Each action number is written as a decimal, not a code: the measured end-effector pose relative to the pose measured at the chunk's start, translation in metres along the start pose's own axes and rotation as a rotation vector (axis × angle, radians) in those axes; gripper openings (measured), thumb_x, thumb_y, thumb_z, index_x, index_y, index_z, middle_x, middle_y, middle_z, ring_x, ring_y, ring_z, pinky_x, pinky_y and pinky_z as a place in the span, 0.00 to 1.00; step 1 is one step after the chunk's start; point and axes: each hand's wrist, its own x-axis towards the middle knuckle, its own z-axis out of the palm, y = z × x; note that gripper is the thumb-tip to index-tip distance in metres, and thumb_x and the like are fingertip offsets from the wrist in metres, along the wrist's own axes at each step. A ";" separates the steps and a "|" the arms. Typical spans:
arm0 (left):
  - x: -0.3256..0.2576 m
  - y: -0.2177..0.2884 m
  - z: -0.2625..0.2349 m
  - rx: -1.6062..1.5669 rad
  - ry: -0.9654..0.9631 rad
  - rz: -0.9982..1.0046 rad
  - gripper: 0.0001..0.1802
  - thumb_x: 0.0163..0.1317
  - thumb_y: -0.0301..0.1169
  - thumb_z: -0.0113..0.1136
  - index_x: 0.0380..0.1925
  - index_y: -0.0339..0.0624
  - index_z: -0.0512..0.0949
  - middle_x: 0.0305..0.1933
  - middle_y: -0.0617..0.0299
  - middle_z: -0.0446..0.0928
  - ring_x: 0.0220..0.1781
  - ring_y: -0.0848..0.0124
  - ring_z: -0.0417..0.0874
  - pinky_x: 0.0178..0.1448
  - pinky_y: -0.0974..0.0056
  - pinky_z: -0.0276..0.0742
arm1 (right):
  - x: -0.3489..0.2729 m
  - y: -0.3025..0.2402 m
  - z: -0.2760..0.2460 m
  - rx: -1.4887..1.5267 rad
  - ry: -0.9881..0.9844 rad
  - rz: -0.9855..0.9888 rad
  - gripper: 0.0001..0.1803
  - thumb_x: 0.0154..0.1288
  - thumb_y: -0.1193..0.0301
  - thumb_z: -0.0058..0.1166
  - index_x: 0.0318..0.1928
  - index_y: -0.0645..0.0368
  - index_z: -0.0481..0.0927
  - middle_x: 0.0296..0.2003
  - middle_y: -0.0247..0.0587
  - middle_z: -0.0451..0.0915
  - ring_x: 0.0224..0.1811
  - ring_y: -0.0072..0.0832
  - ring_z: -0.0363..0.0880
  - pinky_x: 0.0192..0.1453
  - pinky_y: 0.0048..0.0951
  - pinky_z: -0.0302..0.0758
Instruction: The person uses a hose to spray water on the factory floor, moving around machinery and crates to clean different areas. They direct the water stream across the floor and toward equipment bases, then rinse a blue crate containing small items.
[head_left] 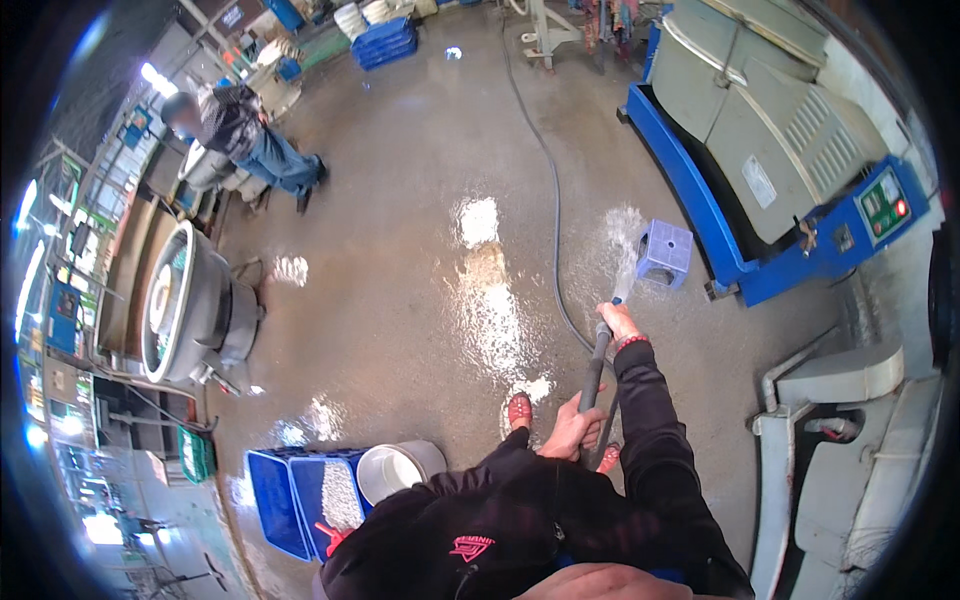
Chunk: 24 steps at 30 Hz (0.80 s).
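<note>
Both my hands are closed on a water hose with a thick grey grip section. My left hand wraps round its lower part, close to my body. Farther forward, my right hand grips it near the blue nozzle tip. Out of the nozzle a white spray of water runs forward onto the wet floor, beside a small purple plastic stool. The stool stands just right of the spray, apart from my hands.
A dark hose trails across the wet floor. A blue-framed machine stands at right, grey ducting nearer. Blue crates and a white bucket sit at lower left. A round tub machine and another person are at left.
</note>
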 end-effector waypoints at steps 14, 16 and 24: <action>0.015 0.151 -0.086 -0.134 -0.085 -0.010 0.26 0.55 0.21 0.50 0.56 0.48 0.64 0.12 0.74 0.51 0.09 0.80 0.50 0.15 0.70 0.48 | 0.060 -0.079 0.147 -0.261 0.091 -0.103 0.21 0.46 0.61 0.54 0.34 0.68 0.77 0.26 0.43 0.76 0.23 0.33 0.74 0.24 0.41 0.69; 0.031 0.174 -0.101 -0.128 -0.102 0.029 0.28 0.54 0.22 0.49 0.58 0.48 0.63 0.12 0.74 0.51 0.09 0.80 0.50 0.15 0.70 0.47 | 0.091 -0.102 0.168 -0.377 0.214 -0.184 0.17 0.49 0.61 0.52 0.27 0.66 0.77 0.20 0.39 0.74 0.23 0.27 0.71 0.24 0.38 0.65; 0.127 0.288 -0.119 -0.244 -0.054 0.197 0.28 0.54 0.22 0.49 0.57 0.48 0.64 0.11 0.74 0.50 0.09 0.80 0.49 0.14 0.70 0.47 | 0.201 -0.228 0.266 -0.616 0.087 -0.276 0.29 0.51 0.54 0.48 0.42 0.69 0.78 0.44 0.64 0.76 0.52 0.50 0.75 0.55 0.41 0.70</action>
